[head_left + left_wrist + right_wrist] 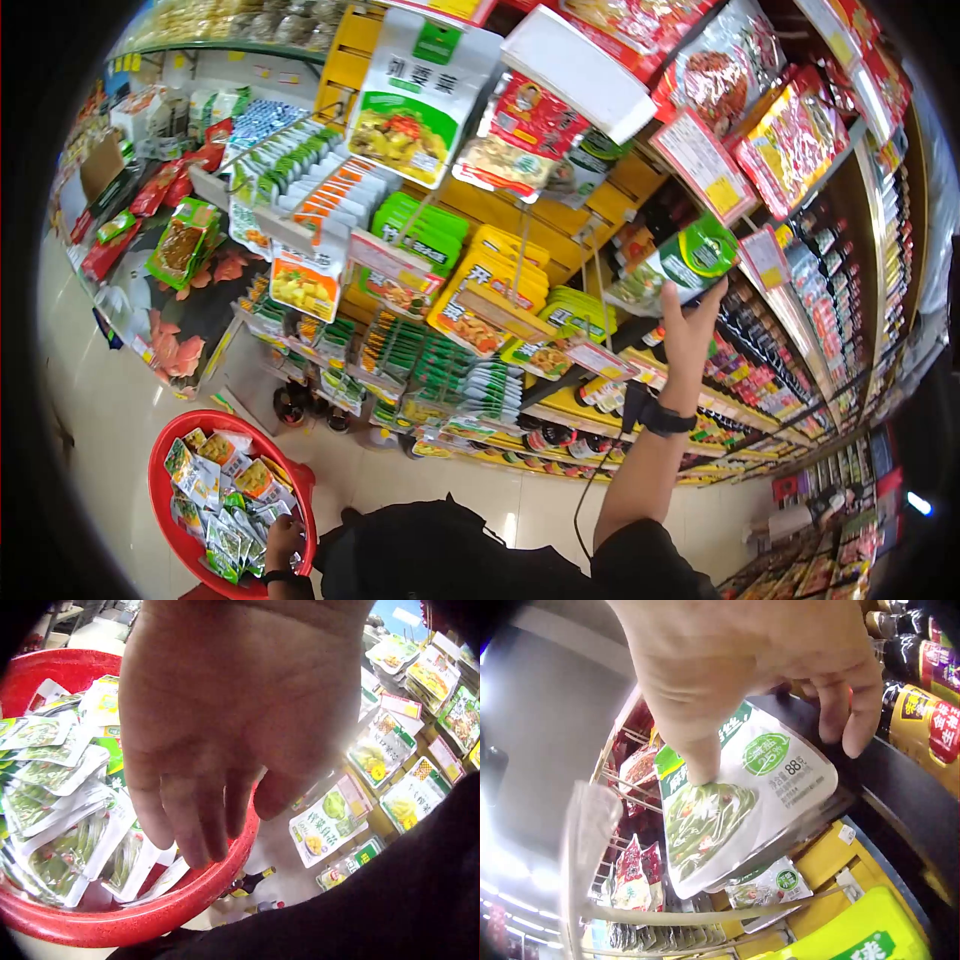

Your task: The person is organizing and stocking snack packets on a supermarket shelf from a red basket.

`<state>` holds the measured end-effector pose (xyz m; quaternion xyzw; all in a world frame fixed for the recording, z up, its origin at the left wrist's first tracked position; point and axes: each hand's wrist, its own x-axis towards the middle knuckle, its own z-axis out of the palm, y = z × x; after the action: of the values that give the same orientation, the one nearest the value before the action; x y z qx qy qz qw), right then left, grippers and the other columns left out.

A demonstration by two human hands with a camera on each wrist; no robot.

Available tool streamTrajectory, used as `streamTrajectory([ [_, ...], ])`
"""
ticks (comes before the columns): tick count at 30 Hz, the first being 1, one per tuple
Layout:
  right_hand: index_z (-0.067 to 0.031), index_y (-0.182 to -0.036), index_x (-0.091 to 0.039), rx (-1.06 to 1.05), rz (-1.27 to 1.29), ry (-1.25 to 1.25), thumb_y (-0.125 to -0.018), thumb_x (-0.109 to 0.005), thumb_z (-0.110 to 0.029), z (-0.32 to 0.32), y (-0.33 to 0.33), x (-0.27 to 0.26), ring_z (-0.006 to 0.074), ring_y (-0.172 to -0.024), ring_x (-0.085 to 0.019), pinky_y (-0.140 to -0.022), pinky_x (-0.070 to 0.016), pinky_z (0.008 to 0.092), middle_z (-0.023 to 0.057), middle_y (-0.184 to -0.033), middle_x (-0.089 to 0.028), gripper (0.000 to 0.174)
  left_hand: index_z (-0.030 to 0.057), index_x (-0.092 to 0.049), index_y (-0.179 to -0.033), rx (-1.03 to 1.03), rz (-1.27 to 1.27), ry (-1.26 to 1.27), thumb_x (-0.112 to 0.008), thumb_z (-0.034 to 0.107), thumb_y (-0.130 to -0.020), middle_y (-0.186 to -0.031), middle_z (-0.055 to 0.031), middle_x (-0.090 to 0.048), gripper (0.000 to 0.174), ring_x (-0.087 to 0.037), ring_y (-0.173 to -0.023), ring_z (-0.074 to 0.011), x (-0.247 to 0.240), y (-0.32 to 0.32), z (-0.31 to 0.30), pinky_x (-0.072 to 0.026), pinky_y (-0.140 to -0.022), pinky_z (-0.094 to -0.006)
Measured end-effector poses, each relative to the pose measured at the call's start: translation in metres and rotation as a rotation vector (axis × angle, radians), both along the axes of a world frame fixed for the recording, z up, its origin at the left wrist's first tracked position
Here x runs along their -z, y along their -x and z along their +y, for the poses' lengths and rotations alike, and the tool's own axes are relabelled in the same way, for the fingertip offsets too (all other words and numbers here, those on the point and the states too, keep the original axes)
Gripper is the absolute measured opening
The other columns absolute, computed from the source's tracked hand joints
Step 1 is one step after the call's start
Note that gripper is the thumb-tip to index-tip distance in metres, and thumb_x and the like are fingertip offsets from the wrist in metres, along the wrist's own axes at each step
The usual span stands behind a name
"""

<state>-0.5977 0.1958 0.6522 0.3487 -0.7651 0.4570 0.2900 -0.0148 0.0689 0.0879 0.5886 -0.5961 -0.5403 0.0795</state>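
My right hand point(692, 318) is raised to the shelf and pinches a green-and-white pickle packet point(682, 262). In the right wrist view the thumb presses the front of this packet point(727, 817), and the fingers of the right hand point(772, 746) curl over its top edge. More packets hang behind it. Low down, my left hand point(283, 540) hovers over a red basket point(160, 500) holding several green snack packets point(225, 490). The left wrist view shows the left hand point(225, 825) with its fingers hanging relaxed above those packets point(60, 825) and the basket's rim point(112, 926), holding nothing.
Yellow racks with hanging snack bags point(420, 100) fill the shelf front. Dark sauce bottles point(790, 330) line the shelves to the right, also close by in the right wrist view point(930, 682). A wire peg point(705, 915) juts out below. Bottles point(300, 400) stand on the pale tiled floor point(100, 400).
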Motion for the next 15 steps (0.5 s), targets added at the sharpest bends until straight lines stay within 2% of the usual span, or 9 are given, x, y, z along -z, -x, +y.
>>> streamTrajectory([
  [2,0.0107,-0.149,-0.009,-0.025,0.077,0.005,-0.079,-0.079,-0.038,-0.009,0.0,0.0,0.0395,-0.14,-0.027,-0.115,-0.0218,0.0427,0.0329,-0.15,-0.024,0.11,-0.0052,-0.063,-0.098,-0.009,0.096,-0.082,-0.059,0.015,-0.085,-0.086,-0.0173,-0.07,0.024,-0.069,-0.076,-0.0239,0.003,-0.003,0.002,-0.0539,-0.068,-0.0357],
  [4,0.01,-0.149,-0.008,0.031,0.06,0.0,-0.078,-0.08,-0.038,-0.014,-0.007,0.0,0.0399,-0.142,-0.023,-0.117,-0.0179,0.0421,0.033,-0.151,-0.022,0.112,-0.0061,-0.062,-0.098,-0.056,0.139,-0.131,-0.057,0.013,-0.087,-0.083,-0.0158,-0.069,0.023,-0.068,-0.075,-0.0232,0.013,-0.005,0.001,-0.0534,-0.064,-0.0352],
  [5,0.0065,-0.151,-0.006,0.096,0.159,-0.037,-0.078,-0.08,-0.037,-0.013,0.001,0.004,0.0348,-0.131,-0.041,-0.108,-0.0348,0.0395,0.0298,-0.146,-0.032,0.113,-0.0057,-0.062,-0.098,-0.111,0.165,-0.179,-0.057,0.013,-0.087,-0.082,-0.0151,-0.069,0.022,-0.068,-0.075,-0.0231,0.018,-0.008,0.001,-0.0533,-0.063,-0.035],
  [7,0.0041,-0.152,-0.005,-0.028,-0.008,0.012,-0.078,-0.08,-0.037,-0.012,-0.011,-0.001,0.0275,-0.116,-0.049,-0.093,-0.0433,0.0342,0.0254,-0.14,-0.039,0.113,-0.0046,-0.063,-0.095,-0.206,0.304,-0.243,-0.056,0.013,-0.086,-0.075,-0.0113,-0.066,0.021,-0.067,-0.07,-0.0221,0.028,-0.017,0.003,-0.053,-0.059,-0.0345],
  [8,0.0029,-0.152,-0.005,-0.092,-0.093,0.039,-0.078,-0.08,-0.036,-0.011,-0.017,-0.002,0.0238,-0.109,-0.054,-0.086,-0.0475,0.0315,0.0232,-0.137,-0.043,0.112,-0.0044,-0.063,-0.093,-0.189,0.26,-0.24,-0.055,0.014,-0.086,-0.074,-0.011,-0.066,0.021,-0.067,-0.068,-0.0219,0.033,-0.024,0.003,-0.0525,-0.058,-0.0345],
  [9,0.0008,-0.153,-0.002,-0.008,-0.119,-0.029,-0.079,-0.08,-0.034,-0.005,-0.009,0.002,0.0141,-0.092,-0.053,-0.069,-0.046,0.0246,0.0174,-0.129,-0.048,0.112,-0.0042,-0.063,-0.091,-0.173,0.217,-0.238,-0.055,0.015,-0.085,-0.074,-0.0107,-0.065,0.021,-0.066,-0.067,-0.0218,0.038,-0.03,0.004,-0.052,-0.057,-0.0344],
  [12,0.0014,-0.153,0.0,-0.033,-0.279,-0.058,-0.079,-0.08,-0.033,-0.004,-0.019,-0.004,0.0182,-0.103,-0.053,-0.076,-0.0467,0.0272,0.02,-0.134,-0.045,0.114,-0.0036,-0.062,-0.084,-0.231,0.185,-0.38,-0.054,0.017,-0.084,-0.071,-0.0105,-0.065,0.023,-0.065,-0.062,-0.0221,0.014,-0.031,0.007,-0.0497,-0.053,-0.0342],
  [13,-0.0006,-0.153,0.002,-0.01,-0.173,-0.076,-0.082,-0.078,-0.033,-0.002,-0.014,-0.001,0.0168,-0.095,-0.054,-0.072,-0.0482,0.0266,0.0236,-0.134,-0.045,0.112,-0.0034,-0.062,-0.082,-0.27,0.189,-0.453,-0.054,0.018,-0.083,-0.07,-0.0105,-0.065,0.023,-0.064,-0.061,-0.0222,0.0,-0.029,0.009,-0.0488,-0.052,-0.0341],
  [15,-0.0045,-0.154,0.006,0.025,0.032,-0.117,-0.086,-0.074,-0.035,0.004,0.011,0.013,0.0139,-0.08,-0.055,-0.064,-0.0511,0.0254,0.0308,-0.133,-0.046,0.109,-0.0019,-0.062,-0.076,-0.206,0.224,-0.462,-0.052,0.017,-0.083,-0.068,-0.0102,-0.064,0.022,-0.064,-0.06,-0.0217,0.016,-0.034,0.01,-0.0475,-0.051,-0.0334],
])
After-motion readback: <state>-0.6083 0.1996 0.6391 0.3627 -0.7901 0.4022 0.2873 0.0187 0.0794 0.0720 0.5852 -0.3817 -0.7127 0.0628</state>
